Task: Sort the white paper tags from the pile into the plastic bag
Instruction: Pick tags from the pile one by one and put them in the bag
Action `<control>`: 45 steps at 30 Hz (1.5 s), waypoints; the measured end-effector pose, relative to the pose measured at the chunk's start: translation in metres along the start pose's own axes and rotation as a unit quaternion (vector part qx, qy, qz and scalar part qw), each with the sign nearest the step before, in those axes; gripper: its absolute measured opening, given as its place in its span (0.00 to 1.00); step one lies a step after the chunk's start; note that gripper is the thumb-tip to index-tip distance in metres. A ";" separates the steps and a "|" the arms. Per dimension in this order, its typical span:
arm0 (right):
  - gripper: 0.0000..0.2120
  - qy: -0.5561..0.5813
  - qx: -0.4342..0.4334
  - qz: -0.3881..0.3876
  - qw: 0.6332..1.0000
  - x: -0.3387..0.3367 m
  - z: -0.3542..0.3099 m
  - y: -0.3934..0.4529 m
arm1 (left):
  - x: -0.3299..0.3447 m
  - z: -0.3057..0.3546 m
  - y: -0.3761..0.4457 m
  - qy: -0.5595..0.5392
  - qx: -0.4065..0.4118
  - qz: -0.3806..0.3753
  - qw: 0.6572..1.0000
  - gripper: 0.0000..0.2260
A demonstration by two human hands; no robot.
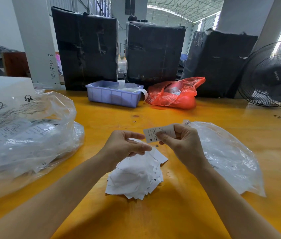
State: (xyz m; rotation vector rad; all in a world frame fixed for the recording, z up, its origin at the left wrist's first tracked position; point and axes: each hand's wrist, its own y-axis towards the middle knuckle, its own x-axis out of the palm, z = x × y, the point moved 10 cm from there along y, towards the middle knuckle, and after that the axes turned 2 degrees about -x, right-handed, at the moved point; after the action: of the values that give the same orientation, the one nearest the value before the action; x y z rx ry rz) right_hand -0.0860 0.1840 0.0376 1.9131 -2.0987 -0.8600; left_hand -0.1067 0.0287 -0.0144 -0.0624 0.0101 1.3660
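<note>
Above one tag pile (136,176) | right hand (182,144) grip pinches one tag (151,135) | left hand (124,147) loosely curled, empty

a glossy yellow-orange wooden table (179,213) carries everything. near its centre, toward six o'clock, a loose pile of white paper tags (136,180) lies directly on the wood. at three o'clock from the pile a flat clear plastic bag (227,157) lies spread on the surface. at nine o'clock a bulging clear bag (28,140) of printed tags sits slumped, open at the top. at twelve o'clock, along the far edge, stands a lilac plastic bin (114,96), and just beside it toward one o'clock a crumpled red plastic bag (176,94). at two o'clock a small dark ring (277,116) lies on the wood.
</note>
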 end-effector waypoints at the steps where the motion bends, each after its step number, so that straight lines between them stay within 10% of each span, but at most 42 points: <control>1: 0.02 -0.001 0.002 0.001 1.000 0.000 0.001 0.000 | 0.000 0.000 0.000 -0.004 -0.001 -0.002 1.000 0.16; 6: 0.01 0.181 0.141 0.001 0.973 0.001 0.028 -0.001 | -0.007 -0.002 0.002 -0.123 -0.011 0.040 0.992 0.20; 11: 0.06 0.255 0.226 -0.211 0.916 0.049 0.033 -0.022 | -0.017 -0.005 0.003 -0.245 0.006 0.107 0.964 0.13; 20: 0.03 0.126 0.109 -0.058 0.984 0.016 0.025 -0.003 | -0.006 0.001 0.003 -0.137 0.015 0.048 0.989 0.19; 28: 0.17 -0.117 -0.046 -0.237 0.963 0.046 -0.002 -0.019 | 0.021 -0.010 -0.003 0.064 -0.021 -0.117 0.991 0.17; 40: 0.02 0.129 0.057 0.051 0.989 -0.023 0.013 0.004 | -0.005 0.000 0.004 -0.111 0.026 0.012 0.993 0.03; 45: 0.05 0.132 0.050 0.045 0.989 -0.011 0.009 0.001 | -0.007 0.004 0.002 -0.102 0.062 0.042 0.992 0.07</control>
State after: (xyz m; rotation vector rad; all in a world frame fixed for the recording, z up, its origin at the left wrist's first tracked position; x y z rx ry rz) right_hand -0.0895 0.1972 0.0332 1.8449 -2.0826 -0.4630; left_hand -0.1105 0.0229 -0.0098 0.1842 -0.0749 1.4471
